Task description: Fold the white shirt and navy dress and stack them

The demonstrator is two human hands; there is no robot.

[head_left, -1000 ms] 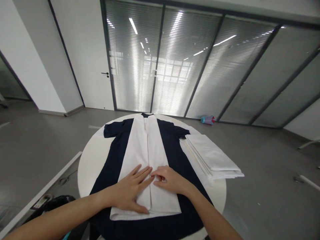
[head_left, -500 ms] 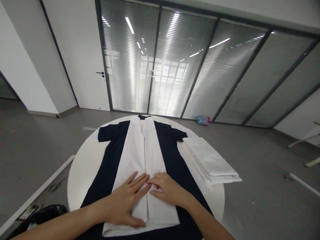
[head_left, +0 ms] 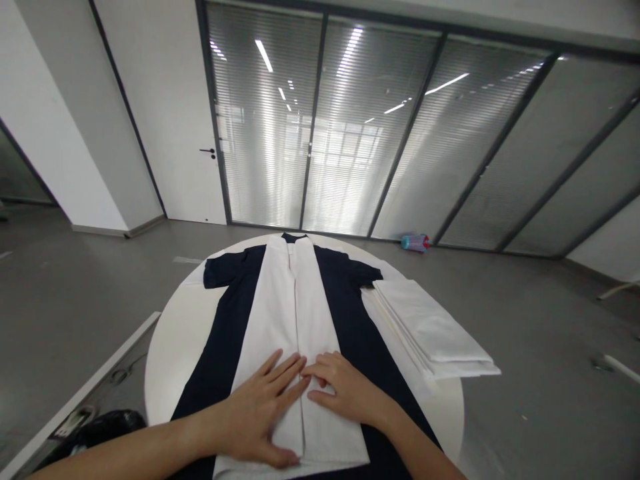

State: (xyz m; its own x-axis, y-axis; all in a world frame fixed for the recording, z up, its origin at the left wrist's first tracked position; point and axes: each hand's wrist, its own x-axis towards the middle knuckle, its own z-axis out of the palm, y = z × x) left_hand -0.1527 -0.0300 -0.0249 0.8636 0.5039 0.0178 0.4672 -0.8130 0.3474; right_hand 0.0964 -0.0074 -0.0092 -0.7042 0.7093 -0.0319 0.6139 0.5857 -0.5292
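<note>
Dark shirt (head_left: 345, 300) lay flat on round white table (head_left: 173, 370), collar at far edge of surface, lower part towards near edge. White cloth (head_left: 273, 300) covered shirt's middle, two long panels meeting along seam. Left hand (head_left: 260, 410) rested palm-down on white cloth, towards near edge, fingers spread. Right hand (head_left: 347, 390) was just beside, fingers bent, thumb apart (whether fingertips pinched seam, I could not tell). Folded white stack (head_left: 433, 327) overhung right edge.
</note>
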